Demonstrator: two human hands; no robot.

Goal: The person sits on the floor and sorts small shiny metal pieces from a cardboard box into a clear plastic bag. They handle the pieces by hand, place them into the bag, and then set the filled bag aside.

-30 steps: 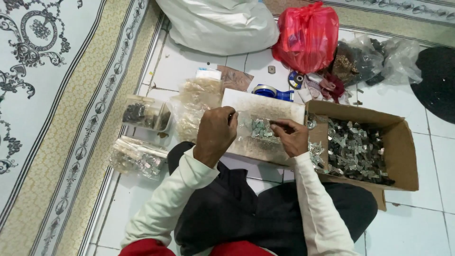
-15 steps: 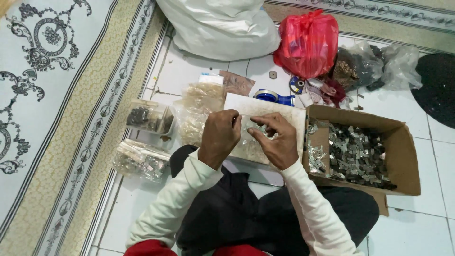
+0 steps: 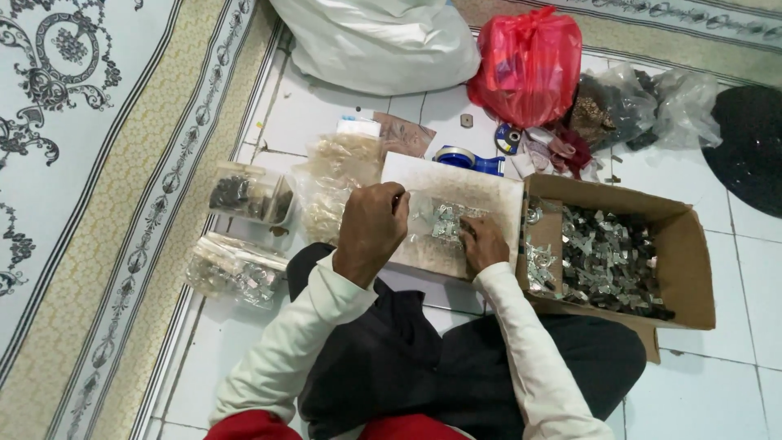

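— What's changed nearest the person?
— The right hand point(image 3: 482, 243) has dropped from mid-board to the near edge of the pale flat board point(image 3: 456, 213), fingers curled onto the small heap of silvery metal pieces point(image 3: 446, 220).
— And the left hand point(image 3: 371, 231)?
— Raised, pinching something tiny; unclear what.
— Beyond?
— The brown cardboard box point(image 3: 692, 244) of similar pieces sits at the board's right edge, unmoved. So sorting continues.

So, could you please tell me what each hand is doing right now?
Left hand: closed, pinching something too small to identify.
Right hand: fingers on small metal pieces.
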